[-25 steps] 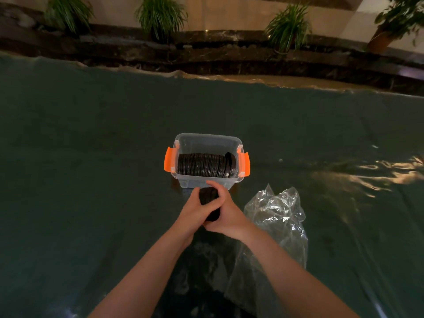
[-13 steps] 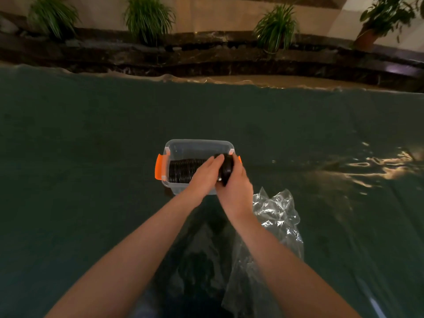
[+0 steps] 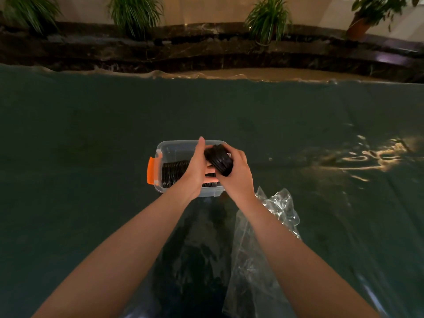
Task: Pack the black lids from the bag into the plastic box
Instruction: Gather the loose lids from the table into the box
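Note:
A clear plastic box [image 3: 165, 149] with orange side clips stands on the dark green table cover. A row of black lids [image 3: 174, 172] stands on edge inside it. Over the box's right half I hold a short stack of black lids [image 3: 219, 159]. My right hand [image 3: 238, 174] grips that stack from the right. My left hand [image 3: 196, 167] lies flat against its left end with straight fingers. A crumpled clear plastic bag [image 3: 273, 211] lies just near and right of the box, under my right forearm; its contents are hard to make out.
The dark green cover [image 3: 91, 134] spreads wide on all sides of the box. Its far edge [image 3: 206, 75] meets a stone ledge with several potted plants [image 3: 267, 18] behind it. Shiny wrinkles in the cover show at the right [image 3: 371, 157].
Both hands have lifted the stack of lids from in front of the box and carried it forward, over the box's right half. The view has tilted slightly.

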Tool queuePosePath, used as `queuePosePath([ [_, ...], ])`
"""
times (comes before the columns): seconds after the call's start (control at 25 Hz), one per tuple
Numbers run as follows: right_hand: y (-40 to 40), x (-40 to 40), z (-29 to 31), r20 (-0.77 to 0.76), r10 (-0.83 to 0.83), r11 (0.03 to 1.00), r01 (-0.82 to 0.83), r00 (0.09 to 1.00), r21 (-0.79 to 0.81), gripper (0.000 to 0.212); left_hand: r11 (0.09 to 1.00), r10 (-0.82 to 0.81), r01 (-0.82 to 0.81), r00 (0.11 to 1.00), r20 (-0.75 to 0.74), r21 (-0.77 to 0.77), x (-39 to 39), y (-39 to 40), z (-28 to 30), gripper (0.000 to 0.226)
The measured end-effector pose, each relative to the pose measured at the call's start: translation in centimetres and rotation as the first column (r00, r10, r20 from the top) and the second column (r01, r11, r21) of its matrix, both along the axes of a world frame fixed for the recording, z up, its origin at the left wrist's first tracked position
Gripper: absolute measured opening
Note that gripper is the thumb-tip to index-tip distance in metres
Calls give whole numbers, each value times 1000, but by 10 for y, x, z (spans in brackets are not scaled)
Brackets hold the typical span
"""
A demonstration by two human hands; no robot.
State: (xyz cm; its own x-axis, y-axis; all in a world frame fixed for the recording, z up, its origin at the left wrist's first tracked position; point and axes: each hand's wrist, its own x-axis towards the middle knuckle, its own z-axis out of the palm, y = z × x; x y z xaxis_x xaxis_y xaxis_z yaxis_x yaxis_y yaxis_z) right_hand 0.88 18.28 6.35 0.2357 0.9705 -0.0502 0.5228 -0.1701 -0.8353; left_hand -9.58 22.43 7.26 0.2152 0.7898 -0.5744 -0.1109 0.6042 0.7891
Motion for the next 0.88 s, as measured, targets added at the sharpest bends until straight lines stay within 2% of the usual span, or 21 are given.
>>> queuePosePath([
  [0.08, -2, -2, -2, -13, 19, 1000, -19, 1000, -6, 71, 999, -48, 48, 998, -34, 14, 2, 0, -1, 44],
  [0.2, -7, -6, -5, -29, 44, 998, -46, 999, -53, 77, 999, -32, 32, 996, -79, -1, 5, 3, -1, 37],
  [0.32, -10, -6, -1, -89, 54, 997, -59, 995, -53, 71, 999, -31, 32, 997, -70, 6, 5, 2, -9, 32],
  [0.4, -9, -3, 3, -256, 87, 990, -112, 963, -83, 68, 997, -60, 61, 998, 27, -52, 3, -1, -12, 39],
  [0.48, -9, 2, 7, -552, 89, 972, -192, 829, -132, 60, 990, -55, 68, 993, 105, -123, 0, 1, -12, 52],
  [0.56, -7, 10, 9, -698, 34, 969, -194, 715, -151, 55, 982, -9, 37, 988, 151, -184, -2, 3, -10, 56],
  [0.64, -5, 16, 14, -677, 43, 972, -187, 735, -141, 47, 976, 23, 21, 979, 202, -216, -4, 5, -8, 58],
  [0.72, -2, 14, 18, -579, 65, 970, -187, 813, -153, 40, 977, 26, 30, 966, 259, -210, -3, 3, -7, 59],
  [0.8, 1, 7, 20, -406, 24, 962, -132, 913, -240, 36, 985, 43, 5, 961, 273, -171, 1, -2, -6, 57],
  [0.88, 4, 0, 23, -261, 7, 945, -91, 965, -314, 42, 993, 69, -44, 967, 246, -106, 7, -8, -7, 53],
])
